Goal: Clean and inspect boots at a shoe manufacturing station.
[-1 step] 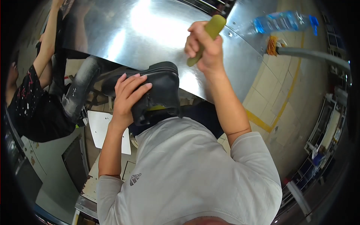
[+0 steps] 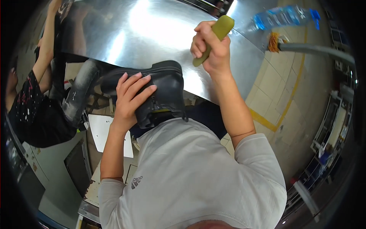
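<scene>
A black ankle boot [image 2: 167,86] lies on its side across my lap, its sole toward the metal table and its shaft opening toward my shirt. My left hand [image 2: 129,91] holds it, fingers laid over the upper and thumb underneath or out of sight. Some yellow-green shows inside the opening. Raised above the table edge, to the right of the boot, my right hand [image 2: 213,49] is closed round an olive-green, flat, rounded bar [image 2: 224,26]. Its exact kind I cannot make out. The bar is apart from the boot.
The shiny metal table [image 2: 103,23] stretches ahead. A clear bottle with a blue cap [image 2: 286,17] lies at the far right, near a grey pole with orange wrapping [image 2: 273,42]. At left a person in black [image 2: 38,103] sits close by. A white board [image 2: 101,131] is beside my left forearm.
My right hand with the olive-green bar has shifted slightly to the right. The boot and my left hand have barely moved.
</scene>
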{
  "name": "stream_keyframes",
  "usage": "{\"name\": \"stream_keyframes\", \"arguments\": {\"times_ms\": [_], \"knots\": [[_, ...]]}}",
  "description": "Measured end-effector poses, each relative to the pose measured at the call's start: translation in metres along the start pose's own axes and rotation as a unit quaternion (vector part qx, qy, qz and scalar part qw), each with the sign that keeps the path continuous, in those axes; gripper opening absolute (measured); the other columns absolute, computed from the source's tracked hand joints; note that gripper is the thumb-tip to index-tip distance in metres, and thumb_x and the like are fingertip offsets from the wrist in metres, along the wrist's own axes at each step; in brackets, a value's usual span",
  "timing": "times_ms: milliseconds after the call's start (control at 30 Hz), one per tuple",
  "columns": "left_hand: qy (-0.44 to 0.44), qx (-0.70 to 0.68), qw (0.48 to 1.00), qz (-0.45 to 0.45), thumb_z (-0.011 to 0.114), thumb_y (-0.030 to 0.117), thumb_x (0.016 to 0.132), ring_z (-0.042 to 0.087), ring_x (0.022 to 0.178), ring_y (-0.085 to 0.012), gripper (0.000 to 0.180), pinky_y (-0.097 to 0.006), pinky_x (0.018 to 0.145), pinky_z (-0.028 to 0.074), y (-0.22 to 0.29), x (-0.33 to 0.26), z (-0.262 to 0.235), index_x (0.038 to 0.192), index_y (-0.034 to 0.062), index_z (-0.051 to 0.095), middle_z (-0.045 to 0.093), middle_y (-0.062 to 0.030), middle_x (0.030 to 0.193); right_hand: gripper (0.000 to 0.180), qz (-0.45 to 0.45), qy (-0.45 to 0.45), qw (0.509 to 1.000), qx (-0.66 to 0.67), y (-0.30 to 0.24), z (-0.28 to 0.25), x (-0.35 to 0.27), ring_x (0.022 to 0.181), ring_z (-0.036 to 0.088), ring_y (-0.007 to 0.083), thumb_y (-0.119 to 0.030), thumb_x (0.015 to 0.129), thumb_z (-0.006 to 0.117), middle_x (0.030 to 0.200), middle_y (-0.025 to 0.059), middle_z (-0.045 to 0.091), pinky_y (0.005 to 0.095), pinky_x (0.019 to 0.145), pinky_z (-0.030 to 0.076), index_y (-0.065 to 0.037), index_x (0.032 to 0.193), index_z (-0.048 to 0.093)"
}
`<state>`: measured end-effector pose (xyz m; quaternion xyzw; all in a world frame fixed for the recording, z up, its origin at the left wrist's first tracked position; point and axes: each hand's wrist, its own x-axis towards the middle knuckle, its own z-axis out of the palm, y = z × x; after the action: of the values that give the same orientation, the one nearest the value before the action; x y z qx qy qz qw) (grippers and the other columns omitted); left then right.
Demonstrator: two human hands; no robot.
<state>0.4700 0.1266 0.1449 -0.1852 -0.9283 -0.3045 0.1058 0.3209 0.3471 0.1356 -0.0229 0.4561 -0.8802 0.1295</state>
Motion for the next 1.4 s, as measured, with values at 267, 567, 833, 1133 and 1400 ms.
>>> {"name": "stream_keyframes", "arguments": {"times_ms": [267,567,833,1133,1400], "knots": [[-0.04,0.036,0.998,0.039,0.069,0.011,0.074,0.046,0.13,-0.0308,0.038,-0.054,0.116,0.012,0.012,0.036,0.031,0.111,0.0204,0.071,0.06,-0.0045,0.13,0.019,-0.03,0.057,0.998,-0.013,-0.011,-0.041,-0.044,0.044,0.041,0.0099,-0.019,0.092,0.064,0.054,0.0015,0.043,0.0245,0.043,0.036,-0.001,0.087,0.058],[-0.047,0.021,0.999,-0.004,0.073,0.011,0.07,0.024,0.143,-0.0409,0.047,-0.061,0.114,0.008,0.023,0.05,0.027,0.114,0.0253,0.068,0.048,-0.0046,0.143,0.017,-0.041,0.038,0.998,0.02,0.007,-0.038,-0.037,0.043,0.039,0.0093,-0.015,0.091,0.064,0.053,0.0015,0.042,0.0239,0.041,0.035,-0.001,0.085,0.058],[-0.078,0.043,0.996,-0.019,0.071,0.007,0.071,0.025,0.142,-0.042,0.05,-0.067,0.11,0.002,0.02,0.041,0.029,0.116,0.0294,0.068,0.05,-0.0041,0.141,0.015,-0.03,0.011,0.999,-0.02,0.002,-0.029,-0.022,0.043,0.037,0.0074,-0.013,0.09,0.065,0.055,0.0004,0.043,0.0225,0.04,0.033,0.0,0.086,0.058],[-0.035,-0.001,0.999,-0.022,0.068,0.005,0.074,0.03,0.139,-0.0365,0.048,-0.063,0.113,-0.002,0.023,0.031,0.041,0.11,0.0358,0.069,0.05,-0.0016,0.128,0.017,0.008,-0.036,0.99,-0.135,-0.005,0.0,-0.006,0.041,0.036,0.0051,-0.016,0.087,0.069,0.054,-0.0028,0.045,0.0208,0.039,0.028,-0.002,0.085,0.06],[-0.01,-0.011,1.0,-0.018,0.061,0.007,0.079,0.034,0.137,-0.0328,0.04,-0.062,0.114,-0.004,0.025,0.027,0.049,0.106,0.0349,0.07,0.053,-0.0015,0.126,0.019,0.034,-0.053,0.976,-0.211,0.006,0.022,0.004,0.041,0.038,0.0042,-0.016,0.086,0.072,0.055,-0.003,0.047,0.02,0.038,0.028,-0.002,0.084,0.059]]}}
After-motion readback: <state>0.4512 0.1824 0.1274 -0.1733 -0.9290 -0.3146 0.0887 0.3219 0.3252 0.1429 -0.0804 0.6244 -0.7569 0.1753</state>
